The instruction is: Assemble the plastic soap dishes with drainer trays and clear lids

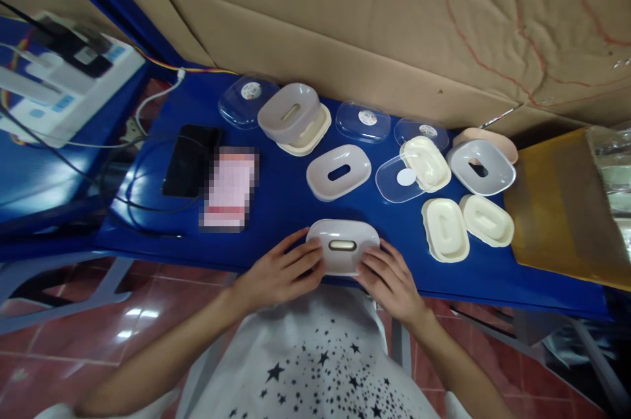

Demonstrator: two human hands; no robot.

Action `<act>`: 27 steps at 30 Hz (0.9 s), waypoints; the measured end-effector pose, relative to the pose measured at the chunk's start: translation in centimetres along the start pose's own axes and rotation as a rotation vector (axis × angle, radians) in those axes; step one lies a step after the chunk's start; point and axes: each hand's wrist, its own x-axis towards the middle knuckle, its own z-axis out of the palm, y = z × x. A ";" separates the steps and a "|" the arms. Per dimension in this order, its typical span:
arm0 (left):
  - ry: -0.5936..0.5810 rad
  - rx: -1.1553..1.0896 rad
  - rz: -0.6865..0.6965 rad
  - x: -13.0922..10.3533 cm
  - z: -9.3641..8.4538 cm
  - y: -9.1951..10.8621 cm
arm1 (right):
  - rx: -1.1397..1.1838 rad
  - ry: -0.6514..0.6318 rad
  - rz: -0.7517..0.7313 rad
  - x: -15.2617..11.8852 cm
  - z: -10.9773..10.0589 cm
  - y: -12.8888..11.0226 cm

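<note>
A pale grey oval dish (344,232) with a slot in its middle lies at the table's front edge; something cream-coloured shows through the slot. My left hand (296,266) grips its left end with the fingers on the rim. At the right end my right hand (389,274) holds the same dish, fingers bent over the edge. Just behind it sits another grey dish (315,175) with an open slot, touched by neither hand. Farther back, a grey dish (279,110) rests on a cream base (320,133). The undersides of the held dish and my thumbs are hidden.
Clear lids (352,122) lie along the back. Several cream pieces (446,231) and a grey dish (503,169) are at the right, beside a cardboard box (562,208). A black phone (185,166), cables and a power strip (103,90) are at the left.
</note>
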 end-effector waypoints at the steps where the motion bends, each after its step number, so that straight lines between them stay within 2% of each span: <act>1: -0.005 -0.006 -0.009 -0.1 0.1 0.0 | -0.005 -0.012 0.007 -0.1 0.1 -0.1; 5: -0.044 -0.049 -0.046 0.1 0.5 -0.1 | -0.030 -0.054 0.018 0.0 0.0 0.0; 7: -0.074 -0.073 -0.067 0.5 0.6 -0.3 | -0.032 -0.073 0.004 0.5 -0.6 0.9; 9: -0.094 -0.080 -0.101 1.1 0.7 -0.4 | -0.064 -0.076 0.041 1.5 -1.5 2.9; 12: -0.101 -0.090 -0.126 2.6 0.6 -0.4 | -0.165 -0.098 0.209 3.4 -3.0 7.1; 14: -0.068 -0.117 -0.137 3.7 0.4 -0.3 | -0.164 -0.109 0.278 4.5 -3.9 9.5; 16: 0.015 -0.138 -0.171 4.7 0.1 -0.2 | -0.110 -0.054 0.302 5.1 -4.7 10.3; 19: 0.167 -0.207 -0.266 6.0 0.0 0.2 | 0.012 0.163 0.364 5.3 -5.4 7.9; 21: 0.260 -0.282 -0.316 6.6 0.0 0.5 | 0.264 0.348 0.457 5.0 -5.5 4.8; 22: 0.290 -0.310 -0.318 6.9 0.0 0.7 | 0.414 0.392 0.502 4.8 -5.2 3.2; 24: 0.300 -0.320 -0.294 7.2 0.0 1.2 | 0.638 0.374 0.563 4.4 -4.4 0.4; 27: 0.250 -0.273 -0.285 6.8 -0.4 1.4 | 0.702 0.256 0.578 3.6 -2.8 -1.5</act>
